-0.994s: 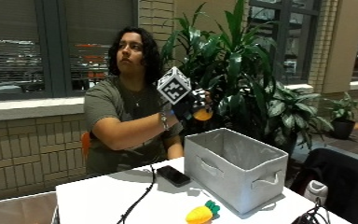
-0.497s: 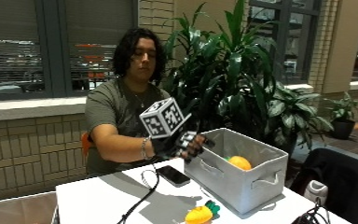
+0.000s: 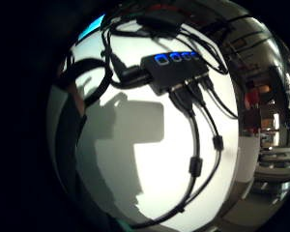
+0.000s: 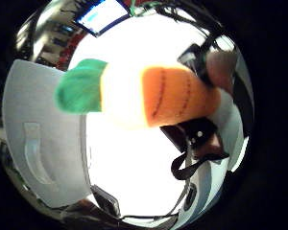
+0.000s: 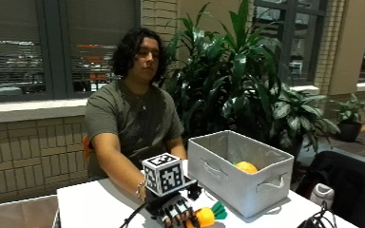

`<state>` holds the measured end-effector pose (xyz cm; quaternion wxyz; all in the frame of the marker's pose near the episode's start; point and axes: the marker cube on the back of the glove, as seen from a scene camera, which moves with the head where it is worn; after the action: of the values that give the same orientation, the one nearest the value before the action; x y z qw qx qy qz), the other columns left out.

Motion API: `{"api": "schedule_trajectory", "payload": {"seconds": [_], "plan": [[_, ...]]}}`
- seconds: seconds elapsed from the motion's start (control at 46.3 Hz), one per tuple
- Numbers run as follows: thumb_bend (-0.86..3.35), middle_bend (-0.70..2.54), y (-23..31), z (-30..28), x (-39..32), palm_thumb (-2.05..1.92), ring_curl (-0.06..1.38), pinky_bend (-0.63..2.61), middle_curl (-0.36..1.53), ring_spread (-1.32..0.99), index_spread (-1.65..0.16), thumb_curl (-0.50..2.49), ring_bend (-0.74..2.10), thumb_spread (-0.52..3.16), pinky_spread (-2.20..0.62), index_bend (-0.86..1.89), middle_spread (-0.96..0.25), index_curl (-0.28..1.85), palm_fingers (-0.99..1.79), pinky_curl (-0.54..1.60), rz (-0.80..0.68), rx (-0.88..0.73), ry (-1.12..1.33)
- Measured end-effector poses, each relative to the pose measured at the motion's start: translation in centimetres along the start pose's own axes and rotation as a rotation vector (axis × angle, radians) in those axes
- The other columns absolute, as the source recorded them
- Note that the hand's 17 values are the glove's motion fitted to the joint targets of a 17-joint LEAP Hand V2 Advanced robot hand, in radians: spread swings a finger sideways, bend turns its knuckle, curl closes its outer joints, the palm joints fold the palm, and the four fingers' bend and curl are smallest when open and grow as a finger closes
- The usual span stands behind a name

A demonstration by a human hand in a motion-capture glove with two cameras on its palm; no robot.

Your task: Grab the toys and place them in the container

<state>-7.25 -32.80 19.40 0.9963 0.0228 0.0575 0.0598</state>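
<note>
A person sits behind a white surface [image 5: 100, 204] with the gloved right hand [image 5: 173, 211] lowered onto it, just in front of a grey fabric container [image 5: 239, 173] that stands upright with its top open. The fingers [image 5: 170, 216] of that hand are curled round a plush carrot toy [image 5: 205, 216], which lies at the surface close beside the container's near wall; its orange body sits against the palm and its green leaves [image 5: 219, 209] stick out toward the container. In the thumb side palm view the same carrot [image 4: 173, 98] fills the middle, orange end with dark stitched lines against the strapped palm, a pale band behind it and the green tuft [image 4: 81, 86] beyond, with the container's grey wall [image 4: 43, 139] and its handle slot just beside it over the bright surface [image 4: 134, 167]. Inside the container, 1 orange round toy [image 5: 245, 167] shows above the far rim, resting against the inner wall. The little finger side palm view looks down on the surface [image 3: 154, 159], where a black hub with 4 blue lights [image 3: 176, 70] lies with several cables running out of it. A large leafy plant [image 5: 245, 80] stands behind the container.
</note>
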Motion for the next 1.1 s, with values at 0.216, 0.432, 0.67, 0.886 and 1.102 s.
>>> {"api": "schedule_trajectory", "payload": {"seconds": [0.216, 0.432, 0.67, 0.886, 1.102], "plan": [[0.07, 1.49, 4.5, -12.9, -2.8, 0.27, 0.89, 1.28, 1.17, -0.68, -0.39, 0.31, 1.69, 1.36, -0.47, 0.58, -0.62, 0.33, 0.82, 0.64, -0.101, 0.259, -0.151], [0.07, 1.54, 8.3, -23.7, -12.8, 0.29, 0.97, 1.32, 1.25, -0.73, -0.37, 0.29, 1.69, 1.39, -0.49, 0.72, -0.63, 0.41, 0.74, 0.7, -0.373, 0.428, -0.133], [-0.02, 1.43, 7.9, -19.3, -19.9, 0.17, 1.03, 1.51, 1.27, -0.74, -0.35, 0.25, 1.73, 1.36, -0.52, 0.49, -0.62, 0.39, 0.33, 0.81, -0.429, 0.162, -0.071], [-0.04, 0.92, 12.9, -20.0, -13.0, 0.0, 0.85, 1.35, 1.03, -0.54, -0.36, 0.23, 1.38, 1.27, -0.41, 0.37, -0.49, 0.36, 0.04, 0.69, -0.454, 0.123, -0.165], [-0.04, 0.61, 22.3, -19.5, -2.9, -0.04, 0.69, 1.1, 0.85, -0.41, -0.37, 0.23, 1.01, 1.2, -0.22, 0.51, -0.35, 0.41, -0.08, 0.55, -0.453, 0.041, -0.034]]}}
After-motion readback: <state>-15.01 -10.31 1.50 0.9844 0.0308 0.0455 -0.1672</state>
